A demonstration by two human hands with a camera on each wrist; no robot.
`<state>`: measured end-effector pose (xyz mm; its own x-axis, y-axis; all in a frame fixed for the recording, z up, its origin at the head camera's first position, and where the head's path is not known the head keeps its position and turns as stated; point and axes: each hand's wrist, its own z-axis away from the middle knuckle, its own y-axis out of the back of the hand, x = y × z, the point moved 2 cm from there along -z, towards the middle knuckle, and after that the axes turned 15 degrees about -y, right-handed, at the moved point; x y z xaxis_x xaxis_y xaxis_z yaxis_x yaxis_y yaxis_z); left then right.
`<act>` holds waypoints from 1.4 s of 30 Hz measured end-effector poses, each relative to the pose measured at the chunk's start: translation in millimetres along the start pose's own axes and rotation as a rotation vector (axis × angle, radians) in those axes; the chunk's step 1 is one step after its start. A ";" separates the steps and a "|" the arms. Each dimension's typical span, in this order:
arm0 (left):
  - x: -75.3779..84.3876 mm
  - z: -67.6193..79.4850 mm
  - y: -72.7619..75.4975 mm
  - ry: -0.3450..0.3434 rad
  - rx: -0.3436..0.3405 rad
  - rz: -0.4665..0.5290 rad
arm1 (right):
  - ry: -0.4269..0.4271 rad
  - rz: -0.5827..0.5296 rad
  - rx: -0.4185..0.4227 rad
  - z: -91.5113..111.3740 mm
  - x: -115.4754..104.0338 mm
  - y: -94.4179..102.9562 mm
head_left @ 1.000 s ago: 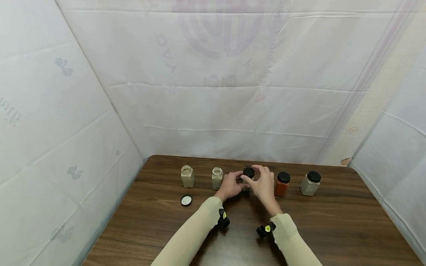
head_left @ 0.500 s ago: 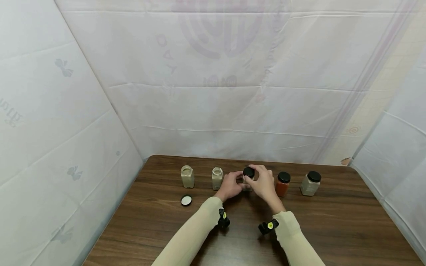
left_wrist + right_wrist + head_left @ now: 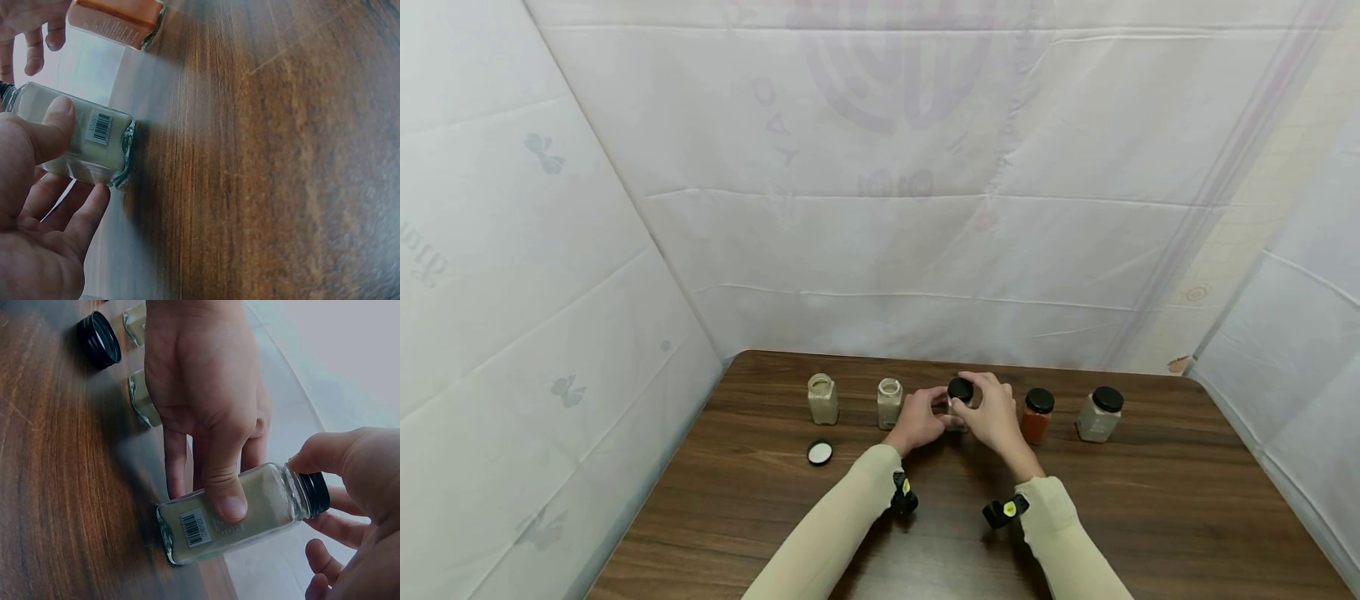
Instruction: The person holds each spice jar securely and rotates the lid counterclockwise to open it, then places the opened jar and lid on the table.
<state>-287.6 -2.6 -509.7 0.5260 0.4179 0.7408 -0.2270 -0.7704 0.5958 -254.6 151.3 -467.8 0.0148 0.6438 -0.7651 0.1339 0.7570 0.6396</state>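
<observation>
A square glass jar of pale powder stands upright in the middle of the row, a barcode label on its side. My left hand grips its body, thumb across the near side and fingers behind, as the left wrist view shows. At its neck, the thumb and fingers of my right hand pinch the rim of the black lid. The lid sits on the jar's mouth. Just left of the left hand is a lidless jar of pale powder; an orange-red jar with a black lid stands right of the right hand.
Farther left stands another open jar, with a loose black lid lying white inside up in front of it. A lidded pale jar ends the row at right. Behind the wooden table hangs a white cloth.
My right hand's fingers have turned a little leftward around the lid, and its wrist has shifted slightly right. The left hand and the jar hold their place.
</observation>
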 end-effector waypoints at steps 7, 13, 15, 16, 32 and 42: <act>0.6 0.2 0.3 0.003 -0.001 0.001 | -0.006 0.007 -0.011 -0.8 0.0 0.5; -0.2 -0.4 0.1 -0.006 0.004 0.009 | -0.016 0.006 -0.014 -1.2 -0.5 0.7; -0.7 -0.4 0.0 -0.006 0.004 0.012 | -0.015 0.006 -0.015 -1.1 -0.6 1.1; -0.7 -0.4 0.0 -0.006 0.003 0.011 | -0.013 0.007 -0.015 -1.1 -0.7 1.4; 2.5 2.6 1.2 0.025 -0.003 0.032 | -0.006 0.023 -0.020 -0.5 -4.5 4.9; 1.8 2.3 1.3 0.016 -0.010 0.028 | -0.008 0.033 -0.015 -0.5 -4.8 6.3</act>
<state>-285.0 -4.0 -508.3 0.5059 0.4039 0.7622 -0.2497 -0.7772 0.5776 -254.4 153.0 -460.1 0.0270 0.6673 -0.7443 0.1185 0.7372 0.6652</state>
